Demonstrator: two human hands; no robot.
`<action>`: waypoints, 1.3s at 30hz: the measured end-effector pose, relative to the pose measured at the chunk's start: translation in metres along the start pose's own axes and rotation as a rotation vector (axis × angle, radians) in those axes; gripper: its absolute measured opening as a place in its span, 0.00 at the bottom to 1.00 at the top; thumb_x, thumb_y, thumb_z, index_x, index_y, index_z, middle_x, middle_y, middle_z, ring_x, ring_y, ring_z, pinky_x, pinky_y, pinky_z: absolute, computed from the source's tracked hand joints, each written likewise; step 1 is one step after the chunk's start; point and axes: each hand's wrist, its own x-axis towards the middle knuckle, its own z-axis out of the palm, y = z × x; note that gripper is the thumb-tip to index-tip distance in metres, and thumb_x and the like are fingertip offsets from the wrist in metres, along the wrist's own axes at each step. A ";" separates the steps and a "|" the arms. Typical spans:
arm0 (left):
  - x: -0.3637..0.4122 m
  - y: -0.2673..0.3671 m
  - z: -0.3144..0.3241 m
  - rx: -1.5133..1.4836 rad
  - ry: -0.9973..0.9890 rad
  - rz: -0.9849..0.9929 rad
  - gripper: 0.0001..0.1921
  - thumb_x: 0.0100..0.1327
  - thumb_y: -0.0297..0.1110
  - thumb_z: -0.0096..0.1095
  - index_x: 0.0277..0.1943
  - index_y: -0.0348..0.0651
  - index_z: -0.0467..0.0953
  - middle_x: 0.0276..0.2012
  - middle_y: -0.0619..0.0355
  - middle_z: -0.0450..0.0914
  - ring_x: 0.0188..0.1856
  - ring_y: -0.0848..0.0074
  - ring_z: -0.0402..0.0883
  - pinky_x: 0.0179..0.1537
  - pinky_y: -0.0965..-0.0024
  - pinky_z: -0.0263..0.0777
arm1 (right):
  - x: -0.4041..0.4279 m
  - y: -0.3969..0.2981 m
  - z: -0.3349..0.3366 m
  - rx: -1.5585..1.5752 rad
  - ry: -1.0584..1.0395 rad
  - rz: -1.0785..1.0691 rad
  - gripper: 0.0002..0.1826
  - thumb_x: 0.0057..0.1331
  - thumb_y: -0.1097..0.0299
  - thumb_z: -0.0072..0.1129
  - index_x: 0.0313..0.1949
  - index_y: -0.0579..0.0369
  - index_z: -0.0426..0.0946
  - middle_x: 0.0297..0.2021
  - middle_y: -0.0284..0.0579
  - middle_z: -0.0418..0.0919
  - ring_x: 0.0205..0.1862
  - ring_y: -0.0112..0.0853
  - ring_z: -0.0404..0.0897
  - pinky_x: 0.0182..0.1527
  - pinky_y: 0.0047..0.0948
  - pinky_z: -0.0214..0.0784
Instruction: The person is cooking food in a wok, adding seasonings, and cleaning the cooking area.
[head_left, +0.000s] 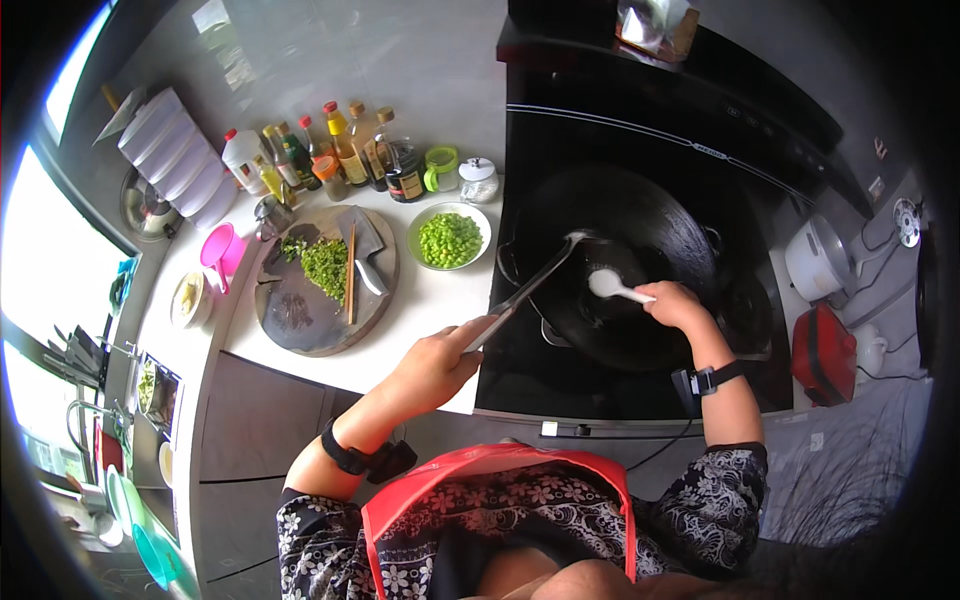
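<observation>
A large black wok (667, 217) sits on the black glass hob in front of me. My left hand (439, 367) grips the handle of a long metal wok spatula (536, 281), whose head rests in the wok or just over it. My right hand (671, 304) pinches the handle of a white spoon (606, 283) above the middle of the wok. The spoon's bowl appears pale; whether it is heaped with something, I cannot tell. Beneath it, a small glossy patch shows on the dark wok bottom.
Left of the hob, a bowl of chopped green vegetable (450, 238) stands beside a round chopping board (296, 322). The board carries chopped greens (327, 266), chopsticks (350, 281) and a cleaver (364, 244). Seasoning bottles (345, 146) line the wall. A red case (823, 354) lies right.
</observation>
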 end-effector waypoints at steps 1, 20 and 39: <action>-0.003 -0.002 -0.002 0.010 -0.001 0.005 0.23 0.56 0.27 0.52 0.57 0.42 0.63 0.36 0.44 0.75 0.38 0.56 0.75 0.40 0.64 0.67 | -0.001 -0.009 -0.003 -0.134 0.053 0.130 0.19 0.55 0.67 0.52 0.48 0.39 0.73 0.42 0.42 0.76 0.45 0.40 0.75 0.46 0.33 0.66; -0.153 -0.071 -0.060 -0.152 0.193 0.077 0.26 0.55 0.29 0.51 0.59 0.46 0.61 0.36 0.45 0.73 0.39 0.55 0.73 0.42 0.60 0.66 | -0.071 0.058 0.025 -0.019 0.651 -0.386 0.18 0.50 0.80 0.52 0.43 0.60 0.75 0.32 0.48 0.77 0.36 0.36 0.75 0.40 0.29 0.66; -0.525 -0.162 -0.134 0.332 1.039 -0.740 0.19 0.57 0.32 0.50 0.53 0.48 0.67 0.31 0.46 0.72 0.34 0.56 0.74 0.36 0.60 0.68 | -0.102 -0.467 0.136 0.799 -0.372 -0.684 0.21 0.58 0.75 0.48 0.53 0.57 0.68 0.13 0.26 0.62 0.11 0.14 0.56 0.12 0.15 0.45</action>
